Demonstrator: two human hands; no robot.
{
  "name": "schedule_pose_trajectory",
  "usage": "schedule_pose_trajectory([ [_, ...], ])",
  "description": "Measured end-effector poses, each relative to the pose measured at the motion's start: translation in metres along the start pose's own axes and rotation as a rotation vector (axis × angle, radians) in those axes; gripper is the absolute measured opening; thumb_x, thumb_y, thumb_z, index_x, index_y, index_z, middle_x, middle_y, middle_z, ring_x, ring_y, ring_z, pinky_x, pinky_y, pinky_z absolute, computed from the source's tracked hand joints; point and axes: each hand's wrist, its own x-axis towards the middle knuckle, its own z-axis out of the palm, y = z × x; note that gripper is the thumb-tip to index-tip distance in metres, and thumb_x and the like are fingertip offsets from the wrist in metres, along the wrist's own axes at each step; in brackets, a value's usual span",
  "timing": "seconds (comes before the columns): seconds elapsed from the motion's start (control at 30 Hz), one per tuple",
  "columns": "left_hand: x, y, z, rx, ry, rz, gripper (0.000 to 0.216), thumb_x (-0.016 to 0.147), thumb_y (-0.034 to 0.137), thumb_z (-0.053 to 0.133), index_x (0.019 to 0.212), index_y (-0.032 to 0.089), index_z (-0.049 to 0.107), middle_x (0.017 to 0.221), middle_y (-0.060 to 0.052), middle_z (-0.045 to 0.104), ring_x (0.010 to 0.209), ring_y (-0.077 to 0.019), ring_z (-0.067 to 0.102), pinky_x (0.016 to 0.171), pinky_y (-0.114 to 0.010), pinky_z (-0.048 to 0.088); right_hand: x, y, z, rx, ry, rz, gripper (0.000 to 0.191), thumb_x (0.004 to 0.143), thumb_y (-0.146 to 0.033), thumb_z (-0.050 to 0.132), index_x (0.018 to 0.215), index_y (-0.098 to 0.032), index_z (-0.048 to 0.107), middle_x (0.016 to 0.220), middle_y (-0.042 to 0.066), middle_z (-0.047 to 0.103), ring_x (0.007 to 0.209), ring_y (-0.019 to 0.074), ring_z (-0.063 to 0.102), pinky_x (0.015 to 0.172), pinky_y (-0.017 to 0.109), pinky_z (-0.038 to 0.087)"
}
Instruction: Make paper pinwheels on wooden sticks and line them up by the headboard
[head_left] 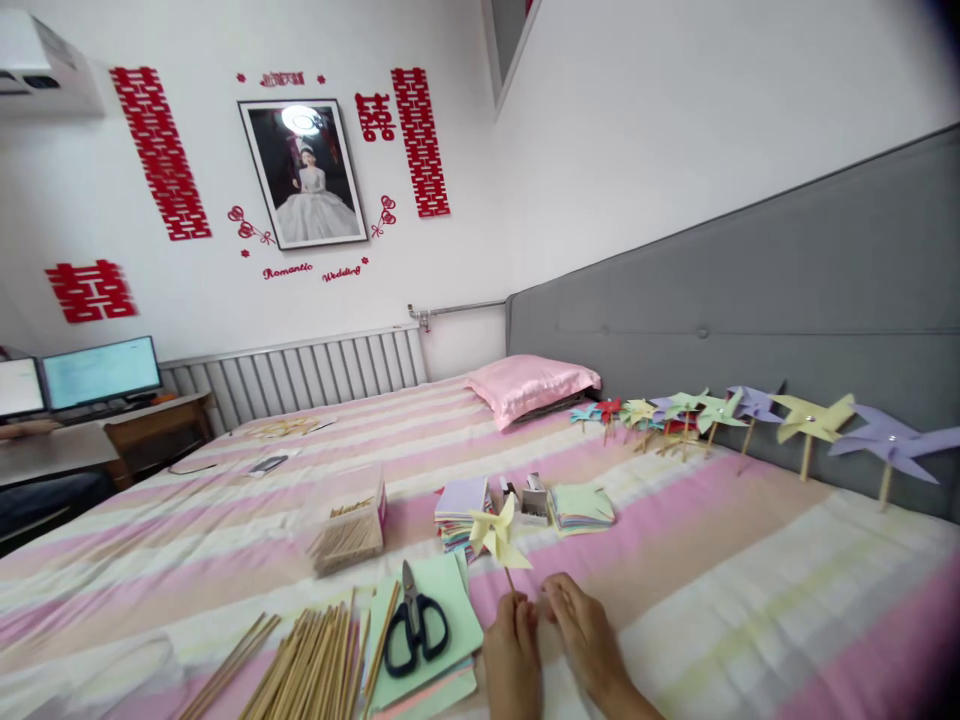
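My left hand [512, 645] and my right hand [584, 628] are together low in the middle of the view, over the striped bed [712, 560]. Both are closed around the thin wooden stick of a yellow paper pinwheel [497, 532], which stands upright just above my fingers. Black scissors [415, 622] lie on a green paper sheet [450, 600] right beside my left hand. A pile of wooden sticks [300, 665] lies further left.
Stacks of coloured paper [461, 508] [582, 506], a small stapler [534, 496] and an open box of sticks [349, 531] sit ahead. Several finished pinwheels [750, 420] line the grey headboard [750, 300]. A pink pillow [532, 386] lies at the back; desk with monitors [82, 375] at left.
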Motion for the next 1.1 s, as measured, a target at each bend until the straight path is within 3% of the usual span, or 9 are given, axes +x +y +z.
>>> schedule_pose_trajectory([
  [0.17, -0.006, 0.005, -0.003, 0.097, 0.025, 0.030, 0.027, 0.086, 0.030, 0.032, 0.084, 0.020, 0.056, 0.077, -0.006, 0.070, 0.069, -0.0191, 0.064, 0.062, -0.027, 0.043, 0.001, 0.001, 0.000, -0.060, 0.034, -0.006, 0.038, 0.084, -0.051, 0.034, 0.071, -0.023, 0.057, 0.059, 0.000, 0.062, 0.058, 0.0199, 0.058, 0.059, 0.026, 0.038],
  [0.37, -0.018, 0.002, -0.004, 0.188, 0.087, 0.050, 0.033, 0.087, 0.031, 0.029, 0.102, 0.016, 0.054, 0.094, -0.012, 0.070, 0.086, -0.0216, 0.065, 0.073, -0.029, 0.044, 0.000, 0.002, 0.000, -0.105, 0.066, -0.019, 0.041, 0.084, -0.051, 0.032, 0.068, -0.023, 0.057, 0.053, -0.001, 0.058, 0.055, 0.0190, 0.056, 0.057, 0.026, 0.037],
  [0.53, -0.022, 0.007, -0.004, 0.297, 0.065, 0.089, 0.032, 0.088, 0.028, 0.028, 0.094, 0.017, 0.058, 0.084, -0.010, 0.071, 0.077, -0.0219, 0.066, 0.065, -0.028, 0.043, 0.000, 0.001, -0.001, -0.069, 0.083, -0.016, 0.044, 0.084, -0.053, 0.031, 0.065, -0.023, 0.057, 0.052, 0.000, 0.058, 0.056, 0.0189, 0.056, 0.060, 0.026, 0.038],
  [0.77, -0.022, 0.005, -0.001, 0.451, 0.054, 0.106, 0.030, 0.088, 0.023, 0.028, 0.086, 0.019, 0.058, 0.069, -0.005, 0.069, 0.063, -0.0190, 0.065, 0.055, -0.025, 0.036, 0.002, 0.009, -0.002, 0.129, 0.085, 0.039, 0.051, 0.079, -0.061, 0.034, 0.059, -0.021, 0.057, 0.052, 0.000, 0.058, 0.050, 0.0159, 0.053, 0.054, 0.025, 0.039],
  [0.9, -0.022, 0.004, 0.001, 0.547, 0.052, 0.103, 0.028, 0.088, 0.022, 0.032, 0.086, 0.019, 0.060, 0.066, -0.005, 0.069, 0.060, -0.0190, 0.064, 0.052, -0.025, 0.033, 0.011, 0.024, -0.003, 0.303, 0.065, 0.151, 0.059, 0.076, -0.067, 0.032, 0.060, -0.017, 0.059, 0.050, 0.000, 0.056, 0.033, 0.0091, 0.040, 0.037, 0.023, 0.027],
  [1.1, -0.019, 0.007, 0.002, 0.635, 0.039, 0.106, 0.029, 0.087, 0.022, 0.034, 0.085, 0.020, 0.063, 0.069, -0.006, 0.070, 0.062, -0.0188, 0.064, 0.053, -0.025, 0.032, 0.021, 0.032, -0.008, 0.520, 0.029, 0.268, 0.058, 0.069, -0.068, 0.043, 0.064, -0.013, 0.062, 0.053, 0.000, 0.056, 0.031, 0.0046, 0.035, 0.033, 0.019, 0.018],
])
